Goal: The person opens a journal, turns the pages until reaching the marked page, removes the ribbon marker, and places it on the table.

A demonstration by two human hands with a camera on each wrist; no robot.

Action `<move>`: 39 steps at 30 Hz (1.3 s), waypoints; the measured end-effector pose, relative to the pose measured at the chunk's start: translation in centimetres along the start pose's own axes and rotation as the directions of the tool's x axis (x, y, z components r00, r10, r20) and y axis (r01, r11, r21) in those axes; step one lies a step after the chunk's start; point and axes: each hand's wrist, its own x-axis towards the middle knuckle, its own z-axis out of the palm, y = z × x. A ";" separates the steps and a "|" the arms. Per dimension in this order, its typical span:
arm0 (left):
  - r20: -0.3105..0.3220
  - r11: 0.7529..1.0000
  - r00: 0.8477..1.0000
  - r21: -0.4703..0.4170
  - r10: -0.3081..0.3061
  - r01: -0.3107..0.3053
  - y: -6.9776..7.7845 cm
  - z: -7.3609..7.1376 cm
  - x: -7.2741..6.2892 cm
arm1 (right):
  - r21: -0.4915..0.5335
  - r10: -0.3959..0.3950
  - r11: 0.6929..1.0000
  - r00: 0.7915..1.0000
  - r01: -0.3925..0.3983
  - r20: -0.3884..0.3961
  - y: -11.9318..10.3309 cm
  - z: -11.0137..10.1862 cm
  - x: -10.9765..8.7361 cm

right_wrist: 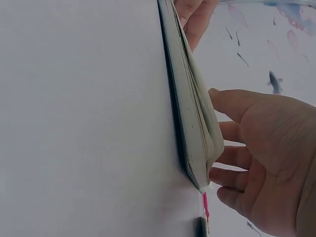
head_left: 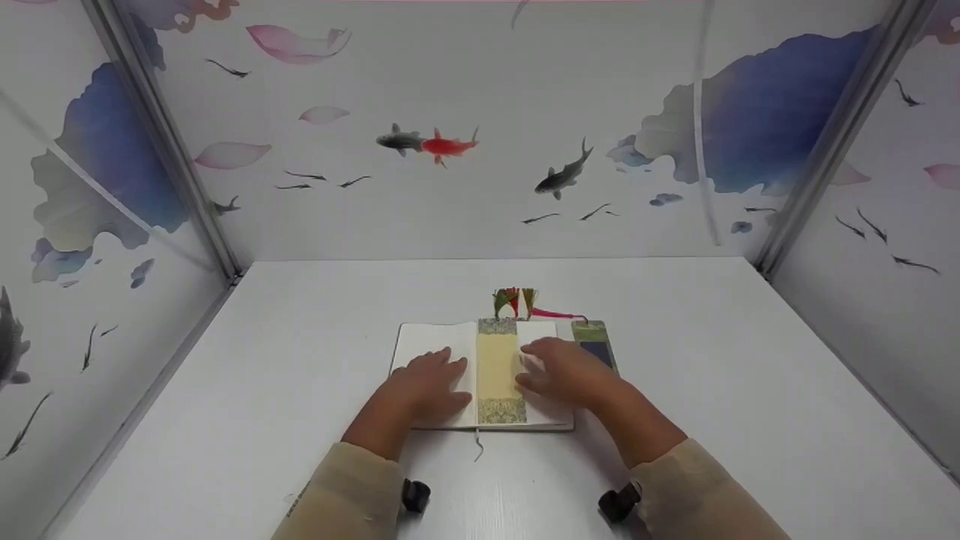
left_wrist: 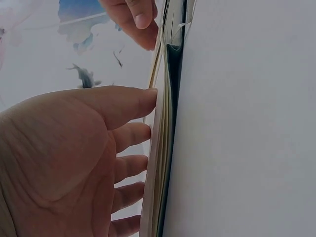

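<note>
A notebook (head_left: 435, 339) lies open on the white table, its page edges and dark cover (left_wrist: 173, 94) showing in the left wrist view. Along its spine, on the right page, lies a cream bookmark (head_left: 497, 367) with patterned ends. Green, red and gold tassels (head_left: 507, 301) stick out above it. My left hand (head_left: 429, 384) rests on the left page, fingers spread and fairly straight. On the right page, my right hand (head_left: 566, 371) touches the paper beside the bookmark with extended fingers (right_wrist: 234, 155). Neither hand grips anything.
To the notebook's right, partly behind my right hand, lies a green and dark blue bookmark-like piece (head_left: 592, 334) with a pink cord (head_left: 555, 313). A thin ribbon (head_left: 478, 446) hangs from the notebook's near edge. Printed white walls (head_left: 465, 202) enclose the table (head_left: 300, 337).
</note>
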 end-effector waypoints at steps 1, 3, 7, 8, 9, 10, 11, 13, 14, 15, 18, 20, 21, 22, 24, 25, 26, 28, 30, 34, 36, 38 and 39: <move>0.000 1.000 1.000 -0.001 0.000 0.000 0.0 0.0 0.0 | -0.003 -0.003 1.000 1.000 0.003 -0.008 -0.2 0.1 0.1; 0.000 1.000 1.000 -0.004 -0.001 0.001 0.1 0.0 0.0 | -0.018 -0.020 1.000 1.000 0.019 -0.018 -0.8 0.4 0.3; 0.001 1.000 1.000 -0.002 0.001 -0.001 0.1 -0.1 -0.1 | -0.068 -0.069 0.995 0.998 0.069 -0.005 -2.1 1.0 1.0; 0.001 1.000 1.000 0.000 0.002 -0.002 0.1 0.0 -0.2 | -0.081 -0.086 0.993 0.996 0.086 0.001 -2.5 1.2 1.2; 0.001 1.000 1.000 0.004 0.003 -0.003 0.1 0.0 -0.2 | -0.089 -0.102 0.991 0.995 0.102 0.005 -2.9 1.3 1.3; -0.001 1.000 1.000 0.010 0.005 -0.005 0.1 0.0 -0.2 | -0.094 -0.115 0.989 0.993 0.116 0.011 -3.2 1.4 1.5; -0.004 1.000 1.000 0.013 0.008 -0.008 0.1 0.0 -0.2 | -0.101 -0.132 0.986 0.991 0.133 0.015 -3.6 1.4 1.6; -0.009 1.000 1.000 0.023 0.012 -0.012 0.2 -0.1 -0.3 | -0.124 -0.168 0.978 0.986 0.170 0.021 -4.2 1.5 1.8; -0.012 1.000 1.000 0.024 0.014 -0.014 0.2 -0.1 -0.4 | -0.137 -0.182 0.973 0.983 0.184 0.027 -4.4 1.6 1.9; -0.015 0.999 1.000 0.031 0.017 -0.017 0.3 -0.2 -0.4 | -0.153 -0.189 0.969 0.981 0.192 0.035 -4.6 1.6 1.9; -0.016 0.999 1.000 0.034 0.018 -0.017 0.3 -0.2 -0.5 | -0.204 -0.189 0.959 0.980 0.198 0.063 -4.6 1.8 2.0; -0.015 0.999 1.000 0.032 0.017 -0.017 0.4 -0.3 -0.5 | -0.223 -0.172 0.957 0.982 0.185 0.078 -4.5 1.9 2.0; -0.014 0.999 1.000 0.029 0.014 -0.014 0.4 -0.3 -0.5 | -0.224 -0.163 0.958 0.983 0.178 0.081 -4.4 1.9 2.1; -0.013 1.000 1.000 0.022 0.010 -0.010 0.3 -0.3 -0.5 | -0.226 -0.156 0.959 0.984 0.171 0.083 -4.3 1.9 2.1; -0.015 1.000 1.000 0.014 0.006 -0.005 0.3 -0.3 -0.5 | -0.222 -0.148 0.961 0.985 0.163 0.085 -4.1 1.9 2.1; -0.015 1.000 1.000 0.011 0.003 -0.003 0.3 -0.3 -0.5 | -0.221 -0.146 0.962 0.986 0.162 0.086 -4.0 1.8 2.1; -0.013 1.000 1.000 0.008 0.001 -0.001 0.3 -0.3 -0.5 | -0.218 -0.142 0.963 0.986 0.158 0.087 -3.9 1.7 2.1; -0.013 1.000 1.000 0.008 -0.001 0.001 0.2 -0.2 -0.5 | -0.208 -0.133 0.967 0.987 0.149 0.089 -3.7 1.6 2.1; -0.011 1.000 1.000 0.008 -0.002 0.002 0.2 -0.2 -0.4 | -0.201 -0.122 0.970 0.989 0.138 0.088 -3.5 1.4 2.0; -0.009 1.000 1.000 0.010 -0.003 0.003 0.1 -0.1 -0.2 | -0.194 -0.089 0.975 0.992 0.105 0.088 -3.1 1.2 1.8; -0.007 1.000 1.000 0.009 -0.003 0.003 0.1 -0.1 -0.2 | -0.204 -0.077 0.974 0.993 0.094 0.091 -2.9 1.2 1.8; -0.007 1.000 1.000 0.006 -0.002 0.002 0.1 -0.1 -0.2 | -0.206 -0.064 0.975 0.994 0.082 0.091 -2.6 1.1 1.8; -0.007 1.000 1.000 0.004 -0.002 0.002 0.1 -0.1 -0.2 | -0.206 -0.059 0.976 0.994 0.076 0.089 -2.4 1.1 1.8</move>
